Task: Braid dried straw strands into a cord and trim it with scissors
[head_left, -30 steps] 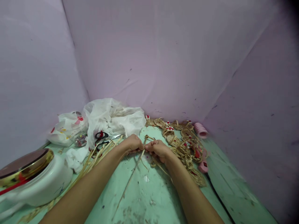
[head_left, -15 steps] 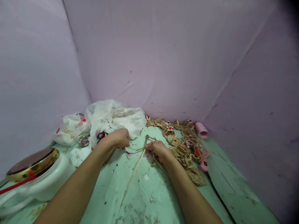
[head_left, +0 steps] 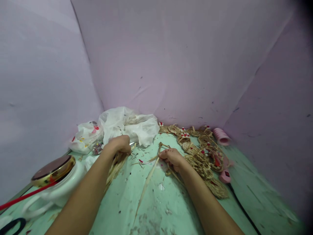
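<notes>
My left hand (head_left: 121, 144) is closed on what appear to be scissors (head_left: 132, 143), since a shiny metal tip juts out past its fingers. A bundle of pale straw strips (head_left: 114, 169) lies beneath that hand and wrist. My right hand (head_left: 171, 157) pinches a thin straw braid (head_left: 160, 147) near the middle of the table. From its fingertips a long, flat loose strip (head_left: 146, 186) trails toward me, and a shorter end points left. The hand partly hides the braid, which loops behind it.
Coiled straw braids with red and white beads (head_left: 195, 163) lie to the right, beside a pink thread spool (head_left: 221, 136) and a pink corded tool (head_left: 225, 176). White plastic bags (head_left: 129, 124) sit at the back. At left stands a white pot (head_left: 66, 186) with a gold-rimmed round object (head_left: 53, 169).
My left hand has moved left, over the spot where the black scissors handle showed, and a metal tip now sticks out. My right hand keeps its pinch. The view has shifted slightly.
</notes>
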A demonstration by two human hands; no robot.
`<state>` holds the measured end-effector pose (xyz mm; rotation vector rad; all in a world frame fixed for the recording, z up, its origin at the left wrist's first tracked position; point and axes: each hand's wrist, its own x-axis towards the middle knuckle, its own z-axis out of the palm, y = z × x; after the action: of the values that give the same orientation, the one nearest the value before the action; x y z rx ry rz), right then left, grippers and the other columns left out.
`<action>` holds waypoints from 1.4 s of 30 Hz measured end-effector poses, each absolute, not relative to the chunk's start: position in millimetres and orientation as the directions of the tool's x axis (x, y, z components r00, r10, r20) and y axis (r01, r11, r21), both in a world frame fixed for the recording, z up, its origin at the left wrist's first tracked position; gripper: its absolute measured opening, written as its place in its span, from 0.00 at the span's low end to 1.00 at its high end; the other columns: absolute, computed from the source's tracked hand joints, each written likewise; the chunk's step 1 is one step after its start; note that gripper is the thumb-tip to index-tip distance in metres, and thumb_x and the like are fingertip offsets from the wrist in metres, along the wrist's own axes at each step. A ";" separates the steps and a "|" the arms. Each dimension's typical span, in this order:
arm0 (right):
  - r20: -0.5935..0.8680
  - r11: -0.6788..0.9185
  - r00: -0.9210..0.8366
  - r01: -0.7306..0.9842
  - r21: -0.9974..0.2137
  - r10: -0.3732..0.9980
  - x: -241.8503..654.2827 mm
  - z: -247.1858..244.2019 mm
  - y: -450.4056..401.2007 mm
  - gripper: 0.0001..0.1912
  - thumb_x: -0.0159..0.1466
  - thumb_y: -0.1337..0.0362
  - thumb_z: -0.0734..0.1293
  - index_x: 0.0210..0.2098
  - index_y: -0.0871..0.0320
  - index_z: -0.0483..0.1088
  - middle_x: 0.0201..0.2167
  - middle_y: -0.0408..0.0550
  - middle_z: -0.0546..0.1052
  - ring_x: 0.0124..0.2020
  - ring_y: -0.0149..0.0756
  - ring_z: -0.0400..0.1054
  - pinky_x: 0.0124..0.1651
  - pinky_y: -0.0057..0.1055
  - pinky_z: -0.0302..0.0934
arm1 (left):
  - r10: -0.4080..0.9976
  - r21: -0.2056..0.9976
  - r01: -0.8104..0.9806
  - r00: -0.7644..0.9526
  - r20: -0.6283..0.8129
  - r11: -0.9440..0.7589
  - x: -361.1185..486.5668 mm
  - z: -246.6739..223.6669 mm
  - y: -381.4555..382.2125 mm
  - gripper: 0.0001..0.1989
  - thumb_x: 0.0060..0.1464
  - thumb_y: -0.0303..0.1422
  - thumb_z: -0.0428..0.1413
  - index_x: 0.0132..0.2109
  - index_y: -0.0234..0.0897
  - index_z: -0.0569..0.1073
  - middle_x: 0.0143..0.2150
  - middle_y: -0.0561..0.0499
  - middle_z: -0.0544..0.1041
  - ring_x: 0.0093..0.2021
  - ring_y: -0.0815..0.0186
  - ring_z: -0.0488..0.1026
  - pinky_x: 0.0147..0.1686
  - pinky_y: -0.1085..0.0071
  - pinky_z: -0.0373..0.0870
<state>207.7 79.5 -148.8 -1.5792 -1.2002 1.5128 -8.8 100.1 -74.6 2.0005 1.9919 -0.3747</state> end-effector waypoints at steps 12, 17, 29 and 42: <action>-0.384 -0.358 -0.101 0.208 -0.910 0.918 208.6 -149.8 80.2 0.04 0.44 0.69 0.64 0.16 0.61 0.62 0.10 0.38 0.58 0.11 0.22 0.43 0.15 0.23 0.35 | 0.870 -0.078 0.991 -0.136 -0.473 0.112 -29.9 -78.5 102.1 0.01 0.27 0.26 0.52 0.16 0.33 0.68 0.18 0.46 0.72 0.19 0.62 0.68 0.24 0.68 0.65; -0.403 -0.377 -0.092 0.216 -0.901 0.911 208.6 -149.4 80.1 0.03 0.43 0.70 0.64 0.16 0.61 0.63 0.09 0.37 0.57 0.11 0.21 0.43 0.15 0.23 0.34 | 0.908 -0.073 0.995 -0.097 -0.408 0.073 -28.4 -72.6 100.2 0.02 0.26 0.25 0.51 0.16 0.33 0.69 0.18 0.46 0.72 0.19 0.62 0.68 0.24 0.68 0.65; -0.433 -0.408 -0.098 0.201 -0.890 0.896 208.6 -149.3 80.7 0.03 0.44 0.70 0.64 0.18 0.61 0.63 0.08 0.36 0.56 0.11 0.21 0.42 0.15 0.23 0.34 | 0.806 -0.041 0.978 -0.192 -0.560 0.204 -40.2 -75.7 99.2 0.01 0.26 0.26 0.53 0.14 0.32 0.68 0.17 0.45 0.71 0.20 0.63 0.68 0.23 0.70 0.65; -0.379 -0.358 -0.135 0.156 -0.921 0.915 208.5 -140.9 76.3 0.04 0.44 0.72 0.63 0.15 0.62 0.63 0.08 0.36 0.59 0.11 0.21 0.44 0.15 0.22 0.36 | 0.924 0.538 0.842 0.235 -0.301 -0.039 60.1 -98.4 84.5 0.10 0.34 0.30 0.50 0.26 0.32 0.74 0.15 0.54 0.66 0.15 0.72 0.61 0.17 0.77 0.57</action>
<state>208.5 76.3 -140.9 -1.5078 -1.2266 1.5534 60.1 84.5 -98.4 1.8873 1.6168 0.1693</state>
